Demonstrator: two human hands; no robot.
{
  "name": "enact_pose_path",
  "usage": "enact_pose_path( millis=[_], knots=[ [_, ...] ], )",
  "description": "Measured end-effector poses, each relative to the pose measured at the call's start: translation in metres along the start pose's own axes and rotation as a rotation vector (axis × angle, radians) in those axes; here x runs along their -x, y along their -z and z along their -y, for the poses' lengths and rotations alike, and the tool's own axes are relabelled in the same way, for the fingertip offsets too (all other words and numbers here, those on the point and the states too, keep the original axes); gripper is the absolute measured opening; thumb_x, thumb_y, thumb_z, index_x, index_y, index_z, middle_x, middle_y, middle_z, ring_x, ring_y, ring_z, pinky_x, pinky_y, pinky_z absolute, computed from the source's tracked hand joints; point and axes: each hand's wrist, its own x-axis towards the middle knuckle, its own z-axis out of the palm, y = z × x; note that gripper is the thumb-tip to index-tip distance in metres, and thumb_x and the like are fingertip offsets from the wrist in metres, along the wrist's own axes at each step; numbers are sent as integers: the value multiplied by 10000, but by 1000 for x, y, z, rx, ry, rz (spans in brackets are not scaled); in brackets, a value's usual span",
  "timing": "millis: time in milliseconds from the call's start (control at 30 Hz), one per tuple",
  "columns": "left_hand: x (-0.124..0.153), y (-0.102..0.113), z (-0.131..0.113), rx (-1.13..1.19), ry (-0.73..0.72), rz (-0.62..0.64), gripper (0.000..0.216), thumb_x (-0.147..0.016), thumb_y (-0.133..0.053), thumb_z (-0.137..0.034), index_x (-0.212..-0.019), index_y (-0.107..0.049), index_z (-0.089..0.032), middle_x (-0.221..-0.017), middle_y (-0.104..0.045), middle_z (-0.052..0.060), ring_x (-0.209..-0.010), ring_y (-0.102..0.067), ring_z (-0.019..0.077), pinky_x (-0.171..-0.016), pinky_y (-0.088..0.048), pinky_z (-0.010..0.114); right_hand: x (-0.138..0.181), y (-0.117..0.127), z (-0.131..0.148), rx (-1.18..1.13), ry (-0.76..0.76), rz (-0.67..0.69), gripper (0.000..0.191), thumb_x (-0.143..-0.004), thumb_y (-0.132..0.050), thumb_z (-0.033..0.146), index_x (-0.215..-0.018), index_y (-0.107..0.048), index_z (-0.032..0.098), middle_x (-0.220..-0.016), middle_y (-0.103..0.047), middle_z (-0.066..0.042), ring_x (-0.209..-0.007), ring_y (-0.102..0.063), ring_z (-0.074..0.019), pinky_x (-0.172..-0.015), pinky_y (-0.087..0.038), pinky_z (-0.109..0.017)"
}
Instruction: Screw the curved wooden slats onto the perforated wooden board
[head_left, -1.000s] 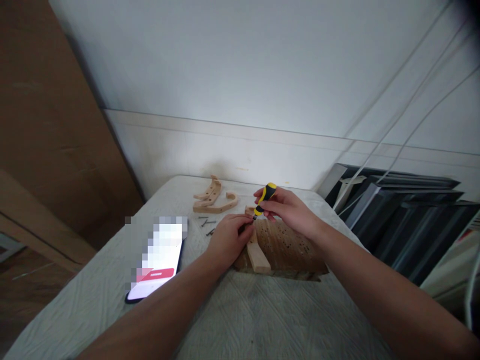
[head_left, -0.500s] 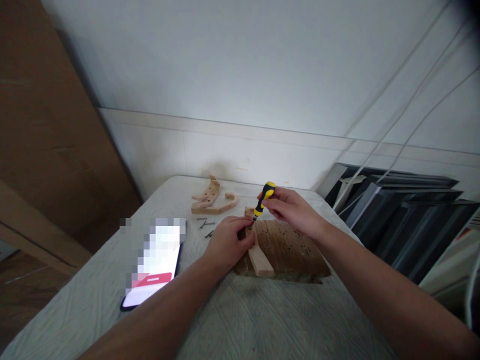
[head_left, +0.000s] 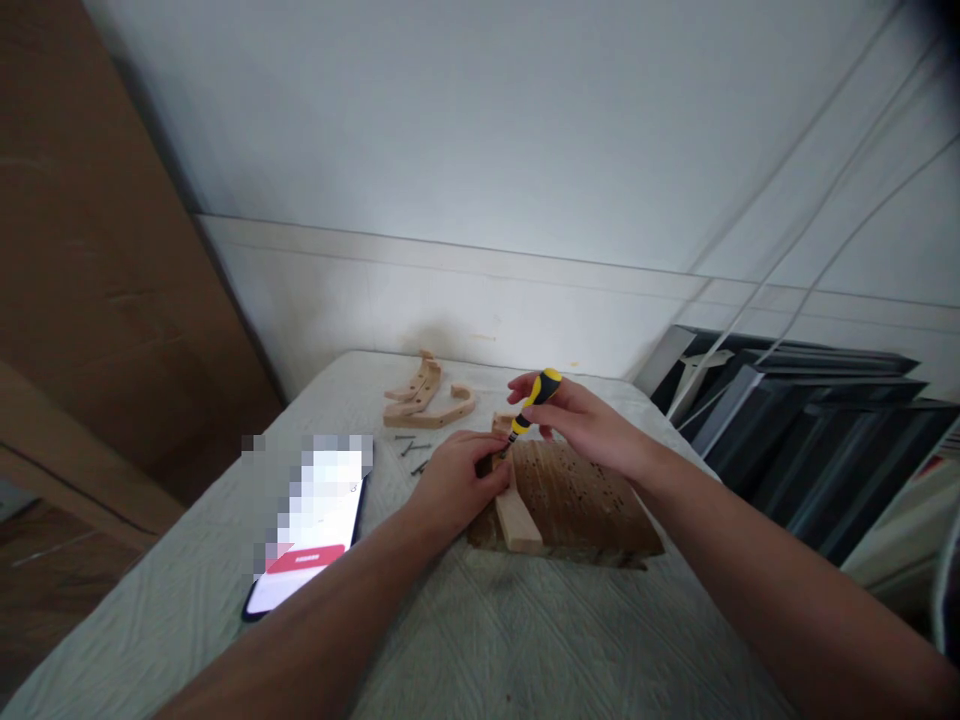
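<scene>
A pale wooden hook (head_left: pixel 519 522) lies along the left part of a brown wooden board (head_left: pixel 592 500) full of small holes. My left hand (head_left: pixel 459 482) is closed on the hook's middle, thumb and fingers around the spot where the screwdriver tip meets it. In my right hand (head_left: pixel 577 418) is a yellow and black screwdriver (head_left: pixel 541 392), its handle tilted up to the right. The fingers lie loosely about the handle. What sits under the tip is too small and partly hidden to make out.
Several dark screws (head_left: pixel 411 447) and more wooden hooks (head_left: pixel 429 412) lie behind my left hand. A lit phone (head_left: pixel 319 540) rests at the left on the cloth-covered table (head_left: pixel 480 640). Dark panels (head_left: pixel 817 440) lean at the right, with white cables (head_left: pixel 802 230) hanging near them.
The screwdriver handle has tipped further to the right, and my right hand's fingers have loosened and spread around it. The left hand has stayed in place.
</scene>
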Motion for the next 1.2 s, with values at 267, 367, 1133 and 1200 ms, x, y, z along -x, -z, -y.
enact_pose_path(
  millis=[267,367,1133,1200],
  knots=[
    [0,-1,1,-8,-24,11,213,-839,-573,-246,-976,-728,-195,-1073,-723,60,-1007,-630,211,-918,-452,353,-1,-8,1,189,-157,-177,397,-760,-632,555,-696,-533,176,-479,-538,16,-383,-457,-96,-401,-363,-250],
    [-1,-1,2,-21,-39,18,200,-838,-573,-250,-952,-729,-199,-1029,-729,57,-963,-637,206,-877,-460,336,1,-10,1,-52,-98,-95,371,-736,-674,506,-848,-547,176,-623,-605,3,-451,-522,-107,-399,-418,-241],
    [-2,0,3,-43,-105,21,185,-838,-577,-247,-916,-742,-216,-964,-742,30,-920,-649,188,-867,-461,307,3,-7,9,-287,-205,43,278,-730,-691,323,-931,-601,154,-823,-662,-45,-598,-626,-113,-558,-533,-256],
    [-2,0,3,-48,-106,8,183,-829,-588,-244,-916,-746,-213,-987,-742,37,-940,-650,195,-880,-463,314,2,-5,7,-305,-173,72,245,-724,-696,303,-897,-600,157,-864,-667,-48,-638,-643,-115,-594,-550,-257]
  ],
)
